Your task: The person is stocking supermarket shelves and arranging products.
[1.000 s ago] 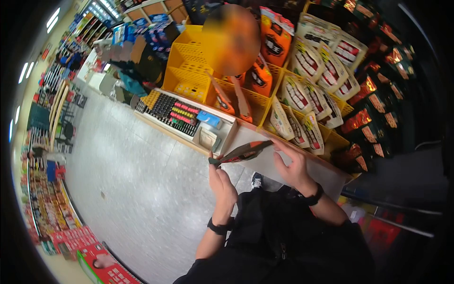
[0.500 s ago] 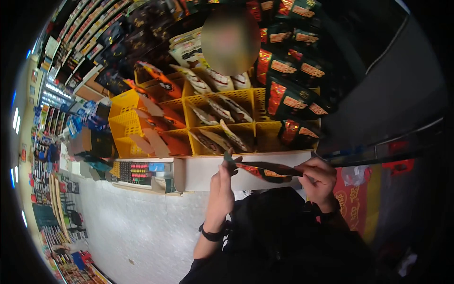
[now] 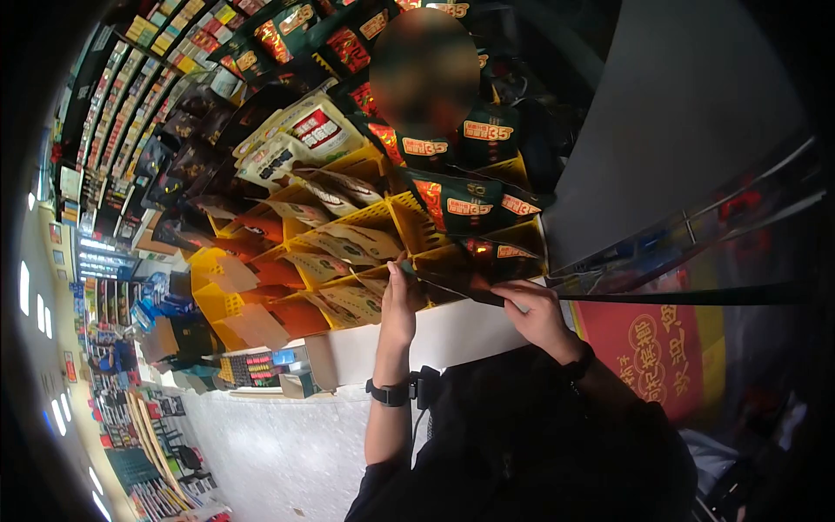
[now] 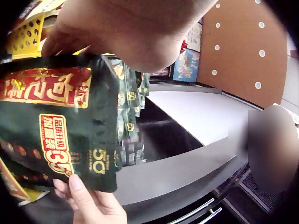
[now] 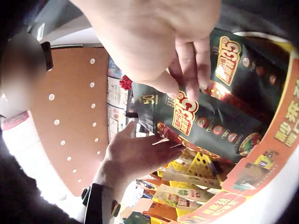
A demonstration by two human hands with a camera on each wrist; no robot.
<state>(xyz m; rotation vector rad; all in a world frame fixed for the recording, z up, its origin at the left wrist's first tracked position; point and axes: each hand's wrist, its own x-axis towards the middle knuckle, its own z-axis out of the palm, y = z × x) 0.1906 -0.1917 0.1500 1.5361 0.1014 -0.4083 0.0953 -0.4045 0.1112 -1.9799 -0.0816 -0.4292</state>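
Note:
Between the two hands a dark green snack pouch (image 4: 93,133), with red-and-gold lettering and a "35" label, is held near the front edge of the yellow crate. My left hand (image 3: 398,306) grips its left end, fingers running along the pouch in the right wrist view. At the other end my right hand (image 3: 541,320) pinches the pouch edge, thumb on the printed face in the left wrist view. Similar green pouches (image 3: 452,202) stand in the crate compartments just beyond the hands.
Yellow divided crates (image 3: 417,226) hold cream pouches (image 3: 326,130) and orange pouches (image 3: 317,315) to the left. A white counter front (image 3: 470,329) lies below. On the right are a dark grey panel (image 3: 670,148) and a red-and-yellow banner (image 3: 639,352).
The view has swung rightward, bringing the green pouches ahead. My right hand, its fingers straight against the pouch a second ago, now pinches its edge. Both hands have carried the pouch to the crate.

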